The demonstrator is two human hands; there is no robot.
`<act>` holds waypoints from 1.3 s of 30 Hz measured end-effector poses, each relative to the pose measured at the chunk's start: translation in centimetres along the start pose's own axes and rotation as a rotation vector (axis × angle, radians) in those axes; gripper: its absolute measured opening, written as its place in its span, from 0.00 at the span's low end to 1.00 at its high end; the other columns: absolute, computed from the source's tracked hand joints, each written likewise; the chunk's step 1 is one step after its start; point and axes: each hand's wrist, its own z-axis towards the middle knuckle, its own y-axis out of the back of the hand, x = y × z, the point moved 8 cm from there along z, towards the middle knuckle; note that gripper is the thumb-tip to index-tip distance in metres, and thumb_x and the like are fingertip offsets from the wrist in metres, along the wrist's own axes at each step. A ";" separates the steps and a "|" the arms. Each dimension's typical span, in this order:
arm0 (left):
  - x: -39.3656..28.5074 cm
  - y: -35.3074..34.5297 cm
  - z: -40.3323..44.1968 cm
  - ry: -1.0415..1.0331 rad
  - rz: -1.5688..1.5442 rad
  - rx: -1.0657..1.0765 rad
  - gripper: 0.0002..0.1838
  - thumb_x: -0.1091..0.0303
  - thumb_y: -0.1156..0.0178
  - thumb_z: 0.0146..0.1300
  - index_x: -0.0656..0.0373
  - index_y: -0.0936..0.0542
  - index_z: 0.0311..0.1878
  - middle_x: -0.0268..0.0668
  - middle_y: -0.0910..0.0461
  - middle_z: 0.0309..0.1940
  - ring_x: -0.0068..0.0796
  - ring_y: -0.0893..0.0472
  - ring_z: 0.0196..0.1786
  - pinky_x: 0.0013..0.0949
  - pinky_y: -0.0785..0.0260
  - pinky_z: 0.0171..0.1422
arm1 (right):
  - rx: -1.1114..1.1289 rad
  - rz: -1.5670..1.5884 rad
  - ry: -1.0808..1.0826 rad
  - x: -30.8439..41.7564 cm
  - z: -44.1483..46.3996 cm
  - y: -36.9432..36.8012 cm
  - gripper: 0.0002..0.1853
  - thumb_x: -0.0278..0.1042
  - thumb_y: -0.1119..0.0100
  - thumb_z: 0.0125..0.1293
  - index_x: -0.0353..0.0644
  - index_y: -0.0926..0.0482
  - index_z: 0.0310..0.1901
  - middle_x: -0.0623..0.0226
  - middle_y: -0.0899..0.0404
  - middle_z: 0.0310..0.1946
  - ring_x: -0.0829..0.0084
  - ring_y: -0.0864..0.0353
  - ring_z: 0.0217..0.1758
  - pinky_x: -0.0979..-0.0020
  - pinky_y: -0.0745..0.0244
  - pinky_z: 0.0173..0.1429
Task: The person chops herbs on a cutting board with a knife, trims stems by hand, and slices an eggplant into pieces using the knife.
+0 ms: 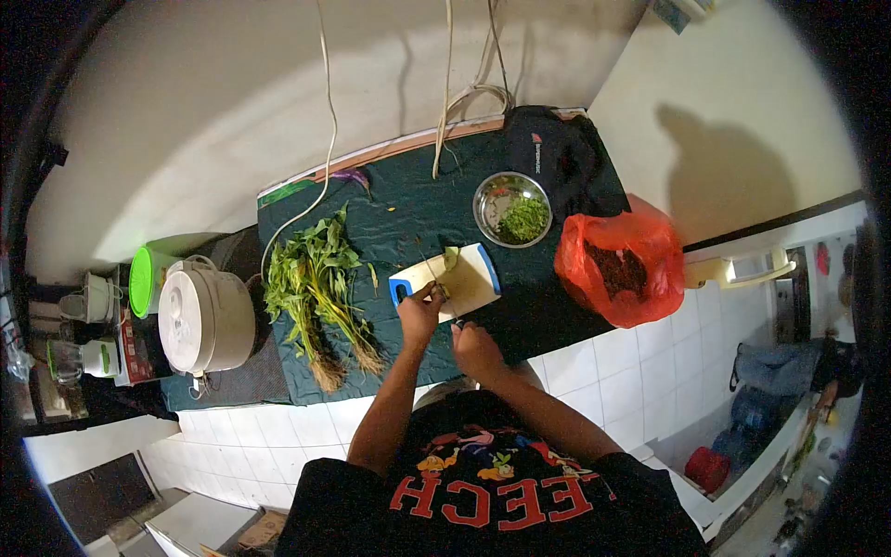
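A white cutting board [475, 283] with blue ends lies on the dark-covered table in front of me. At its near left part, my left hand [419, 314] has its fingers pinched together over something small and brownish-green that I cannot make out. My right hand [477, 353], closed round a knife handle, is at the board's near edge. The thin knife blade [449, 309] points away from me across the board, beside my left fingertips. A green leaf piece [452, 257] lies at the board's far side.
Leafy greens with roots [320, 283] lie to the left, near a rice cooker [206, 316]. Chopped greens sit in a steel bowl [477, 206] at the back right. A red plastic bag [654, 255] stands open on the right. A purple eggplant [352, 176] lies behind.
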 end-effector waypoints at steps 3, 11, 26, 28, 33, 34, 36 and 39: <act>0.0 -0.1 0.2 -0.040 -0.002 -0.034 0.18 0.59 0.37 0.61 0.61 0.16 0.49 0.50 0.17 0.23 0.37 0.16 0.24 0.36 0.26 0.31 | 0.100 0.026 -0.111 -0.7 -0.5 -0.1 0.24 0.47 0.57 0.74 0.29 0.26 0.35 0.37 0.21 0.30 0.37 0.20 0.35 0.46 0.25 0.41; -0.1 -0.1 1.0 -0.109 0.047 -0.063 0.16 0.59 0.37 0.61 0.58 0.15 0.47 0.48 0.16 0.29 0.38 0.17 0.23 0.37 0.26 0.30 | 0.108 0.055 -0.095 -1.2 1.2 -1.0 0.22 0.45 0.57 0.74 0.29 0.25 0.36 0.36 0.21 0.33 0.37 0.20 0.39 0.44 0.25 0.44; -0.6 0.5 0.5 0.026 0.007 0.016 0.20 0.55 0.36 0.59 0.59 0.16 0.49 0.46 0.15 0.34 0.39 0.14 0.34 0.35 0.24 0.40 | 0.151 0.032 -0.129 -2.5 0.5 -1.8 0.23 0.47 0.56 0.74 0.29 0.26 0.37 0.36 0.21 0.34 0.39 0.19 0.40 0.47 0.25 0.45; 0.4 -0.1 0.9 0.045 -0.003 0.041 0.20 0.55 0.37 0.59 0.58 0.16 0.49 0.45 0.14 0.34 0.39 0.14 0.33 0.36 0.24 0.40 | 0.145 0.037 -0.081 -2.8 0.8 -2.6 0.24 0.48 0.56 0.74 0.29 0.26 0.37 0.36 0.21 0.34 0.39 0.20 0.40 0.46 0.25 0.44; 1.2 -0.6 1.0 0.068 0.028 0.085 0.20 0.55 0.37 0.59 0.57 0.16 0.50 0.44 0.14 0.33 0.38 0.14 0.33 0.36 0.24 0.40 | 0.067 0.045 -0.010 -4.2 2.4 -4.6 0.23 0.47 0.56 0.74 0.29 0.26 0.37 0.39 0.21 0.30 0.37 0.20 0.37 0.45 0.25 0.43; 1.2 -0.6 0.9 0.106 0.050 0.113 0.20 0.56 0.37 0.59 0.57 0.16 0.51 0.44 0.14 0.33 0.38 0.14 0.34 0.36 0.24 0.40 | 0.060 0.046 -0.004 -4.1 2.6 -4.5 0.23 0.47 0.56 0.74 0.29 0.26 0.37 0.39 0.21 0.30 0.37 0.20 0.37 0.45 0.25 0.43; 2.1 -1.0 1.0 0.046 0.000 0.070 0.20 0.54 0.37 0.61 0.56 0.17 0.52 0.41 0.14 0.31 0.33 0.14 0.31 0.35 0.24 0.39 | 0.039 0.085 -0.020 -4.2 2.6 -4.0 0.24 0.47 0.56 0.73 0.28 0.27 0.38 0.38 0.21 0.29 0.38 0.20 0.37 0.45 0.25 0.43; 1.9 -0.4 1.5 0.002 -0.045 -0.008 0.19 0.56 0.37 0.61 0.57 0.17 0.51 0.41 0.14 0.33 0.35 0.14 0.33 0.35 0.23 0.40 | 0.044 0.016 -0.039 -6.0 2.0 -5.5 0.25 0.48 0.56 0.73 0.28 0.27 0.37 0.37 0.21 0.29 0.38 0.19 0.36 0.45 0.25 0.42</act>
